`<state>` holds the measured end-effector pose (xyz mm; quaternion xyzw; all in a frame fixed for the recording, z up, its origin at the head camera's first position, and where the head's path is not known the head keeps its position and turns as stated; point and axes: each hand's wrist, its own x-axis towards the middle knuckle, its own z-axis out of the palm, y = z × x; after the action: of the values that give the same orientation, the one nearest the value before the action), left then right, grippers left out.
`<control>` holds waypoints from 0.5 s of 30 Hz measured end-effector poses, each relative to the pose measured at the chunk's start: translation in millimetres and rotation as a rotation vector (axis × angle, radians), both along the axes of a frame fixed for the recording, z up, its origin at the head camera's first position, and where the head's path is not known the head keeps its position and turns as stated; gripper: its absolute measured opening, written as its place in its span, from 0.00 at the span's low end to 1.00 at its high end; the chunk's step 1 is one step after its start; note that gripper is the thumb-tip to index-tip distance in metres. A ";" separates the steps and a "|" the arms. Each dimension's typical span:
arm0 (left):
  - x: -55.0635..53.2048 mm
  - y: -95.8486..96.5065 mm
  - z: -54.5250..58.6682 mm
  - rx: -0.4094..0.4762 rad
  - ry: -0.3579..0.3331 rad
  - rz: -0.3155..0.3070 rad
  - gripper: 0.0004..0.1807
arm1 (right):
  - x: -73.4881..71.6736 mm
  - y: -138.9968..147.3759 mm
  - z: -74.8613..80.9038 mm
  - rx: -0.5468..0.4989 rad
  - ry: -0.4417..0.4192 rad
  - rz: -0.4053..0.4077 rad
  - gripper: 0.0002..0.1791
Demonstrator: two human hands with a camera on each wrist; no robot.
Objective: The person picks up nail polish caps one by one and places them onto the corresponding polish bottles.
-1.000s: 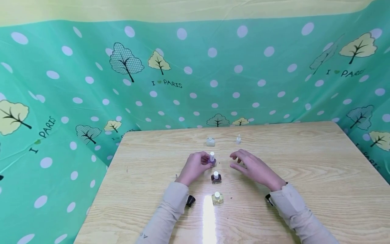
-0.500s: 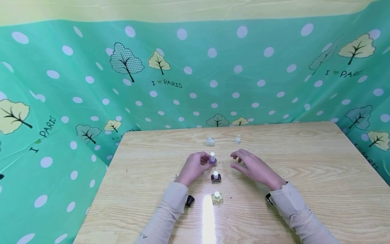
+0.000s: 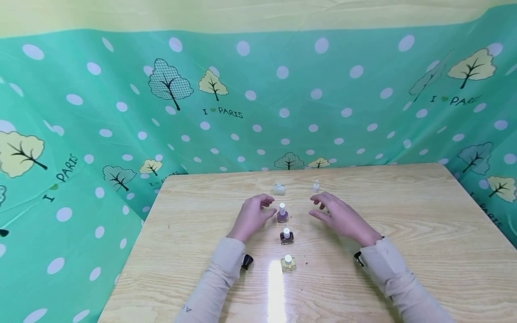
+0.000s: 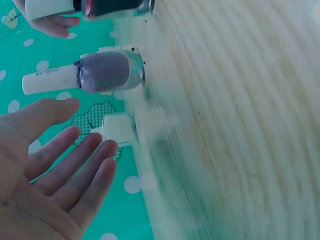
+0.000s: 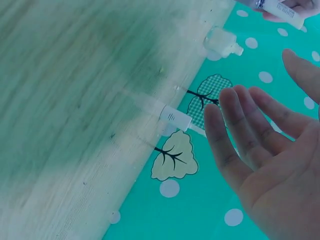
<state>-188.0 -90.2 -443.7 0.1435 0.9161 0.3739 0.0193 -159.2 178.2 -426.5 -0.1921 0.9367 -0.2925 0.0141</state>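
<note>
A purple nail polish bottle (image 3: 282,216) with a white cap stands upright between the hands. My left hand (image 3: 252,215) is just left of it, fingers spread and apart from it; the left wrist view shows the bottle (image 4: 106,72) beyond the thumb tip. To the right, my right hand (image 3: 343,215) hovers with relaxed fingers and holds nothing. Behind the purple bottle stands an uncapped, pale nail polish bottle (image 3: 279,189). Its neck shows bare in the right wrist view. Farther right, a white cap (image 3: 316,186) stands upside down with its brush pointing up.
Nearer the person, a dark nail polish bottle (image 3: 286,237) and a pale yellow one (image 3: 288,263) line up with the purple bottle, both white-capped. A black wrist device (image 3: 247,262) shows by the left cuff. A green patterned curtain (image 3: 299,89) hangs behind the wooden table (image 3: 194,211).
My left hand has let go of the purple bottle and drawn slightly left, its fingers opening. My right hand has shifted a little to the right. The bottles stay in place.
</note>
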 end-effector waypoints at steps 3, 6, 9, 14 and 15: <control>-3.6 -1.1 0.6 -0.002 0.025 0.008 0.19 | -5.0 3.3 -0.8 -0.011 -0.004 -0.021 0.27; -7.0 -1.9 1.5 -0.002 0.038 0.012 0.20 | -10.7 6.2 -1.9 -0.030 -0.013 -0.037 0.26; -10.9 -1.9 2.0 0.001 0.038 0.019 0.20 | -16.5 8.9 -3.2 -0.045 -0.036 -0.062 0.26; -16.8 -1.1 2.0 0.007 0.026 0.027 0.20 | -24.4 12.0 -5.2 -0.058 -0.067 -0.081 0.27; -17.8 -0.8 1.9 0.008 0.022 0.029 0.20 | -25.8 12.5 -5.7 -0.061 -0.071 -0.081 0.27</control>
<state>-205.9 -91.0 -441.9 0.1343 0.9167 0.3764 0.0030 -185.0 190.7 -432.2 -0.1440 0.9332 -0.3280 0.0298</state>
